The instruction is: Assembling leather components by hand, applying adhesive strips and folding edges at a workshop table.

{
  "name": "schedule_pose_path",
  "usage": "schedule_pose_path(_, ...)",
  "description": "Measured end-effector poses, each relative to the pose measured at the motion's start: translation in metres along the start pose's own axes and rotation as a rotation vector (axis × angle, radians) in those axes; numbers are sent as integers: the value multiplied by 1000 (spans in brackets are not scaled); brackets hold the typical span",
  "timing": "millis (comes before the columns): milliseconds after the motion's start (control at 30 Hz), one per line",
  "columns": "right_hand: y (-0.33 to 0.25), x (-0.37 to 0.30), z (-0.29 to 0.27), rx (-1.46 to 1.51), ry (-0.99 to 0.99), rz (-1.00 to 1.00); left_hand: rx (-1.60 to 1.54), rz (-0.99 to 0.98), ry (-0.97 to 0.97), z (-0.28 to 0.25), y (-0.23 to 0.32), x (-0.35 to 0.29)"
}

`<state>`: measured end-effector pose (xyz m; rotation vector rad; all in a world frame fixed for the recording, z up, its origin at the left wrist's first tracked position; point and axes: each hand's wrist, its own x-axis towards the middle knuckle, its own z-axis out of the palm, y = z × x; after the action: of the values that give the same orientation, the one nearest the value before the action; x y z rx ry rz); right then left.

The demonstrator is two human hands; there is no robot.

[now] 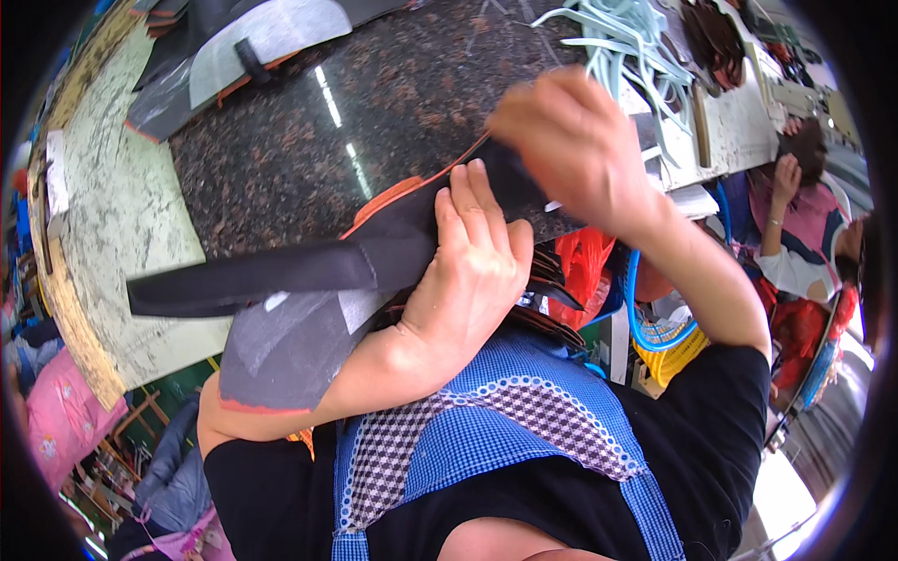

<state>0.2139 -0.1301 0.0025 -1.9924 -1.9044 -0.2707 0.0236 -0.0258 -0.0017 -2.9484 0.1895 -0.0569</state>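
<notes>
The left hand (472,271) lies flat with its fingers (468,201) stretched out and close together, pressing down on a black fabric piece (412,234) with an orange edge. The right hand (575,140) sits just beyond that piece's far end, its fingers curled down onto the fabric; whether they pinch it or only press cannot be told, since the back of the hand hides them.

The fabric piece lies on the near rim of a dark speckled stone tabletop (355,103) and hangs over the edge toward the person. A long black strap (253,276) runs out from the piece to the person's left, and a grey panel with an orange hem (285,351) hangs below it, against the left forearm.

Beyond the fabric piece, at the far side of the tabletop, lies a heap of pale green strips (627,42). Another grey and black panel (262,37) rests at the far left corner. To the right of the piece, past the tabletop, another person (795,224) sits.
</notes>
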Motion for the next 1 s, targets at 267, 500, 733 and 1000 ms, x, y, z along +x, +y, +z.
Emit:
schedule_pose_path(267,-38,-5,2,440,-67,13,-135,-75,206,-6,-40,-17)
schedule_pose_path(500,-27,3,12,946,-245,369,-786,-14,93,5,-148,-52)
schedule_pose_path(733,-46,25,4,421,-306,-50,-493,93,214,9,-151,-76)
schedule_pose_path(1000,-125,62,49,576,-115,102,-780,-122,-26,11,-172,-106)
